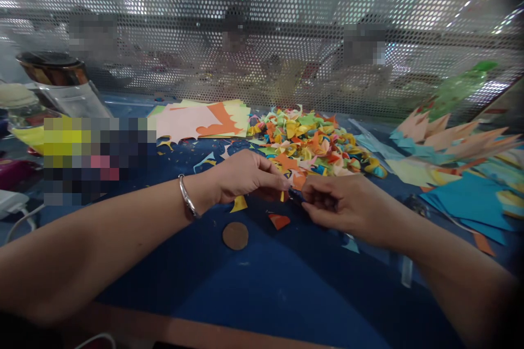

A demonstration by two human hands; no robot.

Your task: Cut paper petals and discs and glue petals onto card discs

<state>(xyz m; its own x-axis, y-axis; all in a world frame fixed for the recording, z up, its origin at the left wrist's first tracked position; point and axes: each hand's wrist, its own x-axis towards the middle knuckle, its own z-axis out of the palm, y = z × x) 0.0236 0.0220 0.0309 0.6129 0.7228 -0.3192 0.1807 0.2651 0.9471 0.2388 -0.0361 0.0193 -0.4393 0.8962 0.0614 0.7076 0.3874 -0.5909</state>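
Note:
My left hand [245, 177], with a metal bangle [187, 196] on its wrist, is closed in a pinch above a blue mat [262, 283]. My right hand [339, 202] meets it fingertip to fingertip, also pinched. Between the fingertips sits a small dark piece of paper [295, 195] that both hands grip; its shape is too small to make out. A yellow scrap [239, 204] and an orange scrap [279, 221] lie just below the hands. A heap of small folded coloured paper pieces [315, 144] lies right behind the hands.
A stack of pink, orange and yellow sheets [204, 120] lies at the back left. Blue and peach cut paper [462, 169] spreads at the right. A round brown disc [235, 235] rests on the mat. Jars [53, 73] stand far left. A perforated metal screen [262, 22] closes the back.

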